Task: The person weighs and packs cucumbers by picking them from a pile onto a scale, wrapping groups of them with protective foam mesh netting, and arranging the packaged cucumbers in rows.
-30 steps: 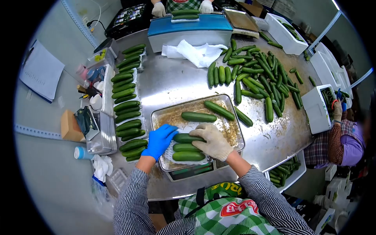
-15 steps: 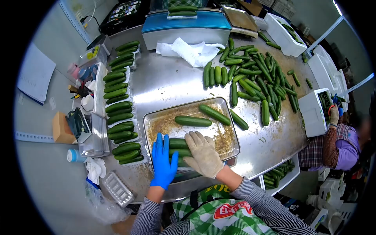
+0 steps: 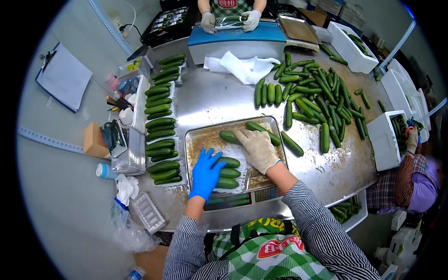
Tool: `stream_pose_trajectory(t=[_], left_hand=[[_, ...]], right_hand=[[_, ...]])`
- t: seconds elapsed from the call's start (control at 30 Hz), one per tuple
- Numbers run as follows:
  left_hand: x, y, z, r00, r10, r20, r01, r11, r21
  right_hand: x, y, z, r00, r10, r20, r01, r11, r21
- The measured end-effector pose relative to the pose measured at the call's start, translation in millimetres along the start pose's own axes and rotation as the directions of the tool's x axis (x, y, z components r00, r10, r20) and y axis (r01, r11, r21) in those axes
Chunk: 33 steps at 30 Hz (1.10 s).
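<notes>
My left hand [image 3: 206, 175], in a blue glove, lies with fingers spread over the left ends of three cucumbers [image 3: 228, 172]. These rest side by side on a white liner [image 3: 243, 164] in a shallow metal tray [image 3: 187, 144]. In a beige knit glove, my right hand [image 3: 259, 150] is closed over the right part of another cucumber [image 3: 228, 136] in the tray; its fingertips are partly hidden. One more cucumber [image 3: 264, 133] lies just behind that hand, toward the tray's far right corner.
Packs of cucumbers [image 3: 160, 123] line the table's left side. A large cucumber pile [image 3: 322, 95] covers the right side. Behind stands a blue-topped machine [image 3: 238, 41], where another person's gloved hands [image 3: 228, 21] hold a wrapped pack. A co-worker [image 3: 410, 179] stands at right beside white boxes [image 3: 385, 144].
My right hand has moved from the lined cucumbers up and right onto a loose cucumber. My left hand stays on the lined ones. Another person's hands have appeared at the machine.
</notes>
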<state>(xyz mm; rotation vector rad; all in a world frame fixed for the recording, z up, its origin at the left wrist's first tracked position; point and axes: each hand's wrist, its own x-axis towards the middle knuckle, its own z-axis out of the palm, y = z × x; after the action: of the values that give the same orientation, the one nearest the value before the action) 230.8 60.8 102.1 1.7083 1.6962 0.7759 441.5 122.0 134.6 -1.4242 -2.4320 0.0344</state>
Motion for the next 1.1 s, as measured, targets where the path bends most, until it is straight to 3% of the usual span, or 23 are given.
stream_pose_trajectory(t=[0.1, 0.2, 0.23, 0.33, 0.4, 0.47, 0.5, 0.57, 0.6, 0.63, 0.67, 0.7, 0.73, 0.77, 0.8, 0.9, 0.97, 1.03, 1.1], left_hand=[[-2.0, -7.8, -14.8, 0.996, 0.081, 0.037, -0.078, 0.993, -0.088], [1.1, -29.6, -22.8, 0.995, 0.093, -0.038, -0.098, 0.98, -0.171], [1.5, -35.3, -30.1, 0.996, 0.055, -0.071, -0.068, 0.98, -0.188], [-5.4, -38.6, -42.1, 0.969, -0.012, -0.246, -0.049, 0.97, -0.24], [-13.1, -44.7, -40.7, 0.938, -0.111, -0.327, -0.014, 0.934, -0.356], [-23.8, -42.1, -28.5, 0.938, -0.123, -0.324, -0.046, 0.882, -0.47], [-29.0, -39.2, -23.5, 0.946, -0.124, -0.301, -0.037, 0.879, -0.476], [-36.9, -37.8, -19.8, 0.958, -0.098, -0.27, -0.03, 0.9, -0.435], [-39.8, -37.7, -20.6, 0.956, -0.109, -0.271, -0.031, 0.884, -0.467], [-42.0, -36.8, -21.7, 0.955, -0.122, -0.272, -0.032, 0.866, -0.498], [-44.3, -35.1, -23.3, 0.952, -0.135, -0.274, -0.033, 0.847, -0.53], [-45.5, -32.8, -26.3, 0.952, -0.121, -0.281, -0.048, 0.849, -0.527], [-46.6, -27.7, -28.5, 0.957, -0.127, -0.259, -0.025, 0.857, -0.514], [-47.6, -21.6, -30.2, 0.962, -0.133, -0.237, -0.003, 0.866, -0.499], [-47.9, -18.6, -31.9, 0.967, -0.138, -0.216, 0.017, 0.876, -0.483], [-50.0, -22.0, -32.7, 0.975, -0.075, -0.207, -0.012, 0.92, -0.391], [-54.3, -10.4, -41.0, 0.981, -0.078, -0.18, -0.006, 0.905, -0.425], [-57.6, -15.6, -42.2, 0.984, -0.095, -0.151, 0.001, 0.849, -0.529], [-64.3, -18.2, -42.1, 0.985, -0.124, -0.122, 0.019, 0.773, -0.634]], right_hand=[[-9.2, 2.7, -6.7, 0.996, 0.069, 0.057, -0.079, 0.973, 0.218], [-28.0, -4.7, -22.0, 0.955, 0.293, 0.051, -0.257, 0.726, 0.638], [-35.6, -12.4, -31.2, 0.948, 0.318, 0.015, -0.242, 0.69, 0.683], [-40.0, -35.9, -47.6, 0.974, 0.194, 0.12, -0.214, 0.595, 0.775], [-35.1, -53.2, -45.4, 0.99, -0.096, 0.102, 0.015, 0.797, 0.604], [-44.8, -76.0, -21.6, 0.94, -0.207, -0.269, 0.292, 0.897, 0.331], [-44.6, -74.8, -19.3, 0.912, -0.211, -0.351, 0.332, 0.883, 0.332], [-46.7, -63.2, -23.9, 0.938, -0.127, -0.324, 0.26, 0.874, 0.411], [-46.4, -47.2, -38.0, 0.978, -0.044, -0.206, 0.14, 0.868, 0.477], [-43.8, -31.7, -45.0, 0.976, 0.069, -0.205, 0.02, 0.914, 0.404], [-37.8, -11.0, -49.9, 0.924, 0.063, -0.376, 0.042, 0.963, 0.265], [-40.0, 4.2, -42.4, 0.944, 0.157, -0.291, -0.135, 0.986, 0.096], [-40.2, 22.9, -26.3, 0.943, 0.156, -0.295, -0.193, 0.976, -0.1], [-40.5, 40.5, -14.1, 0.972, 0.139, -0.189, -0.162, 0.981, -0.109], [-37.8, 48.4, -13.3, 0.989, 0.12, -0.082, -0.129, 0.985, -0.114], [-32.1, 51.3, -26.4, 0.99, 0.136, 0.022, -0.133, 0.985, -0.106], [-28.8, 34.0, -41.3, 0.972, 0.232, 0.034, -0.229, 0.907, 0.354], [-26.8, 1.2, -59.3, 0.959, 0.266, 0.094, -0.253, 0.664, 0.703], [-25.9, -26.3, -62.9, 0.992, 0.085, -0.092, -0.013, 0.804, 0.594]])
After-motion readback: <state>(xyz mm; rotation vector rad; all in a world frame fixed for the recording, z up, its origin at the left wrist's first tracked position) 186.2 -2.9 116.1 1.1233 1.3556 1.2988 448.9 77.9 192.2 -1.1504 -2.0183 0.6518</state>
